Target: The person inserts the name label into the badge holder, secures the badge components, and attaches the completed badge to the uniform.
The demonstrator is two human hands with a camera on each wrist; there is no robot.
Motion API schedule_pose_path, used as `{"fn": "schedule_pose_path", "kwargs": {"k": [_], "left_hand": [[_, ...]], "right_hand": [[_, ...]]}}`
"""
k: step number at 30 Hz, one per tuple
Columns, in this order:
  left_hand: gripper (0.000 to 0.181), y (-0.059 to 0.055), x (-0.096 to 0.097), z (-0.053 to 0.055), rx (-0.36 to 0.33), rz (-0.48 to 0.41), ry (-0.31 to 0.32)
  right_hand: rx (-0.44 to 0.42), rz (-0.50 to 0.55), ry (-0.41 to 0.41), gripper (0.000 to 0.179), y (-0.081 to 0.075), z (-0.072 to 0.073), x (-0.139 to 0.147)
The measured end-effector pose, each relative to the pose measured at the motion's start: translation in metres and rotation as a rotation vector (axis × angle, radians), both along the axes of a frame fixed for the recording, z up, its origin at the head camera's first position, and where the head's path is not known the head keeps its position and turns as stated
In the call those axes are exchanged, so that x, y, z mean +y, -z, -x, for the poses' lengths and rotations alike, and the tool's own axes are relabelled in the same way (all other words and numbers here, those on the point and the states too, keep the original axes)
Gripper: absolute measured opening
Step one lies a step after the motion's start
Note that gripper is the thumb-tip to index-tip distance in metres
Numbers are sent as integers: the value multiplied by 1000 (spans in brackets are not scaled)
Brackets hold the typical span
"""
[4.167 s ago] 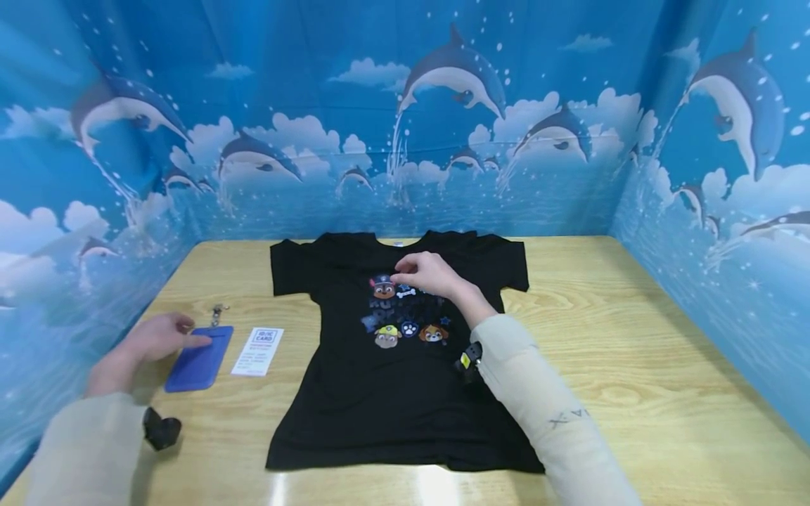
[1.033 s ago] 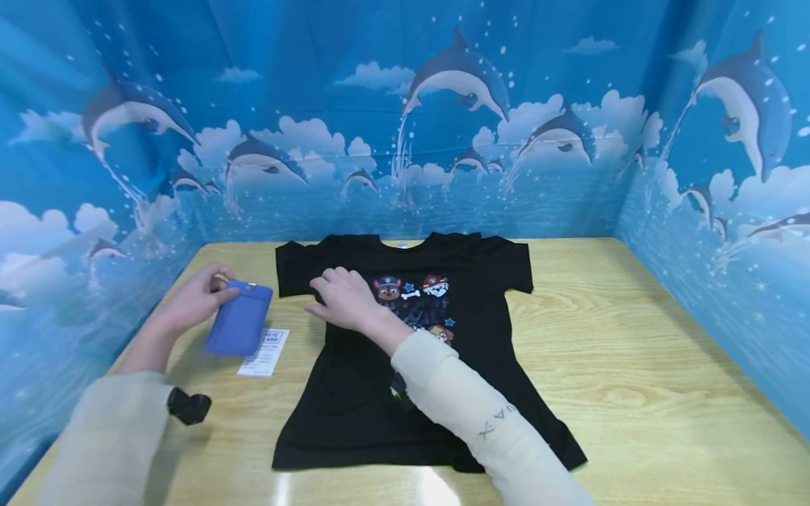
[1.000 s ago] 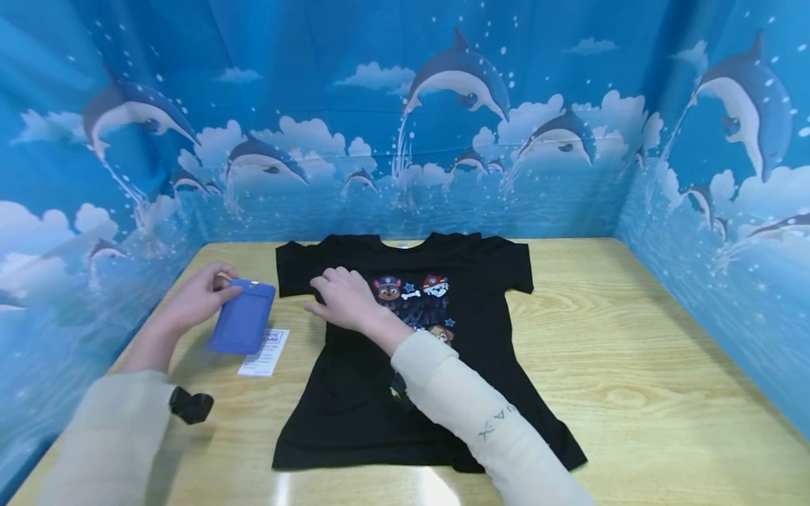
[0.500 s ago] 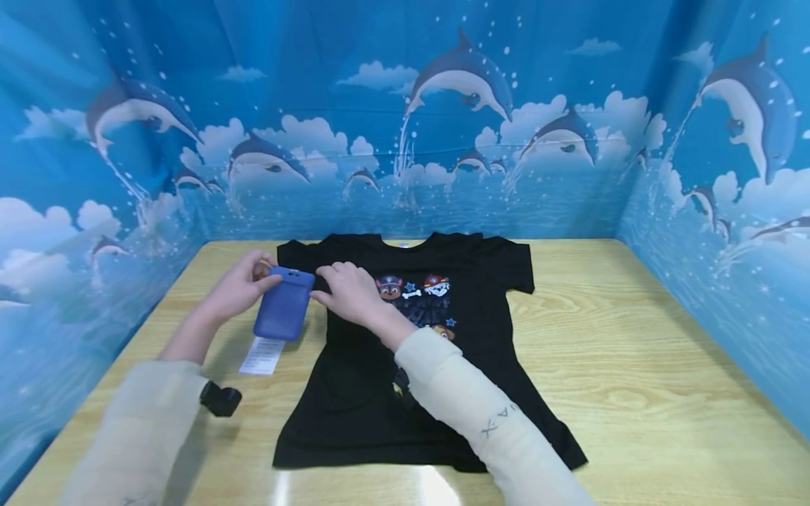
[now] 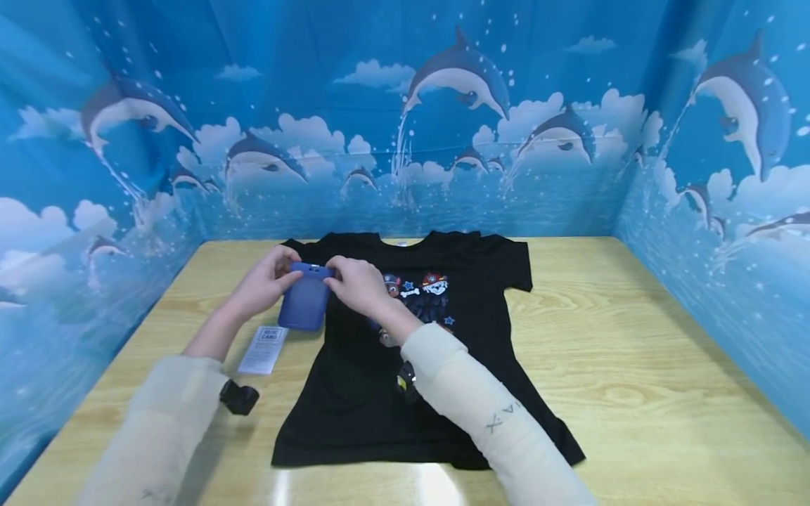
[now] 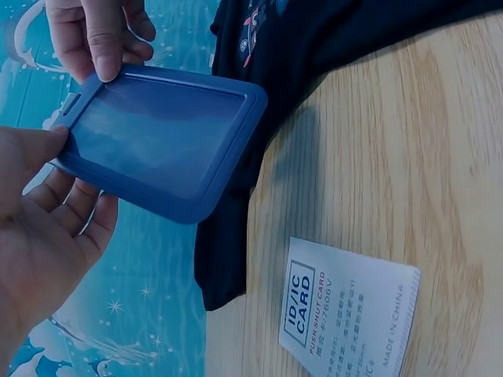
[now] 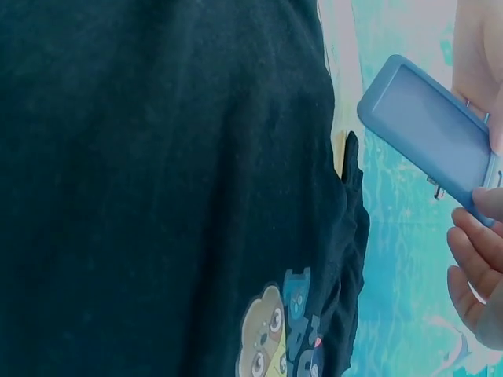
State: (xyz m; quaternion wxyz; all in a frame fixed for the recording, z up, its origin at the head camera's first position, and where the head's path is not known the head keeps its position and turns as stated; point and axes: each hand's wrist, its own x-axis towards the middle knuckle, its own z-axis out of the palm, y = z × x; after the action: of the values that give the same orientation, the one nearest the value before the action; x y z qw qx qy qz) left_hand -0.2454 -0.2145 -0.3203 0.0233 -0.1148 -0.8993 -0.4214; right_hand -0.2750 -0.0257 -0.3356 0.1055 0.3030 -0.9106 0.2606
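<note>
A blue ID badge holder [image 5: 304, 306] with a slotted top edge is raised off the table, tilted, beside the black T-shirt [image 5: 373, 411]. My left hand [image 5: 261, 287] pinches its top left corner between thumb and fingers. At the top right corner my right hand [image 5: 363, 288] pinches it too. The left wrist view shows the holder's framed window [image 6: 161, 133]; nothing but a smooth bluish surface shows through it. Part of a metal clip [image 7: 435, 188] hangs out behind the holder in the right wrist view. A white printed ID/IC card [image 5: 264, 350] lies flat below the holder.
Spread flat on the wooden table [image 5: 633, 365], the T-shirt has cartoon dog faces [image 5: 434, 284] on its chest. A blue curtain [image 5: 354, 84] with dolphins stands behind and along the sides. Both forearms cross over the near side of the table, the right over the shirt.
My left hand has picked up the badge holder and carried it right, uncovering the white card. My right hand has moved left across the shirt and taken hold of the holder's right corner.
</note>
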Motion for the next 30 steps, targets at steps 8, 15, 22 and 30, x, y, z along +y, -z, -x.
{"fn": "schedule_pose_path", "kwargs": {"k": [8,15,22,30], "left_hand": [[21,-5,9,8,-35,13,7],[19,-6,22,13,-39,-23,31],[20,-5,31,18,-48,-34,31],[18,-6,39,19,-60,-20,20]], "right_hand": [[8,5,23,22,-7,7,10],[32,12,10,20,-9,13,23],[25,18,10,20,-8,18,33],[-24,-2,13,23,-10,19,41]]}}
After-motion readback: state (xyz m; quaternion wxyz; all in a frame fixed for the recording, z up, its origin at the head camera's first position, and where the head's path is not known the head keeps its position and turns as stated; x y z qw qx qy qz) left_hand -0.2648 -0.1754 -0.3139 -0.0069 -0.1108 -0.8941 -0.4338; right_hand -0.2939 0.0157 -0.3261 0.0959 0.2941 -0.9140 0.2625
